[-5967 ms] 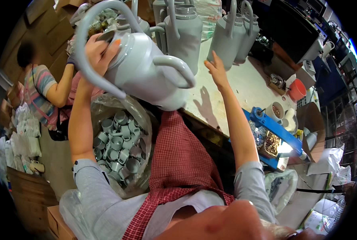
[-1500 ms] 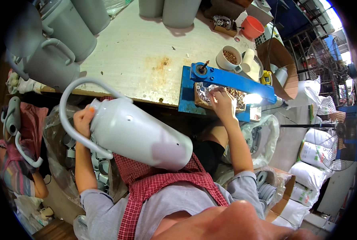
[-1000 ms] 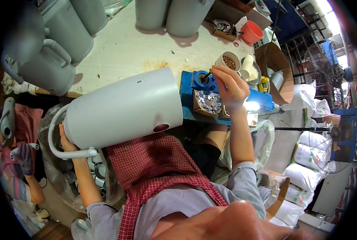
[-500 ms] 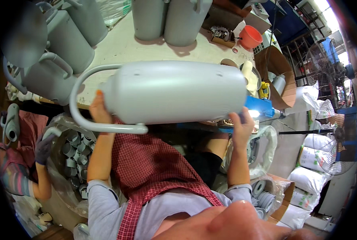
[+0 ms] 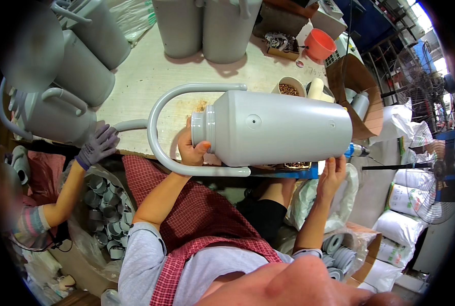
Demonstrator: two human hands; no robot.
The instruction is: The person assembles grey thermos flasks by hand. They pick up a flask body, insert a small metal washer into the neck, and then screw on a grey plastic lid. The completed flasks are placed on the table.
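Observation:
A large grey plastic tank (image 5: 288,130) lies sideways in front of me above the table's near edge, its threaded neck pointing left. A small dark hole shows in its upper side. Around the neck curves a U-shaped grey handle (image 5: 154,127). My left hand (image 5: 190,148) is closed around the neck, inside the handle's loop. Under the right end, my right hand (image 5: 332,176) supports the tank with its fingertips; part of its grip is hidden. Close to that end is a blue power tool (image 5: 356,150), partly covered by the tank.
On the table (image 5: 135,99), a co-worker's gloved hand (image 5: 97,145) touches a grey curved piece (image 5: 131,124) at left. More grey tanks (image 5: 179,30) stand behind. A cup of small screws (image 5: 289,88) and a red bowl (image 5: 320,45) are at right. Grey rings (image 5: 105,204) fill a bag below left.
The tank has moved right and rolled, so its hole and the handle's far end now show. The co-worker's gloved hand has come up to the table with the curved piece.

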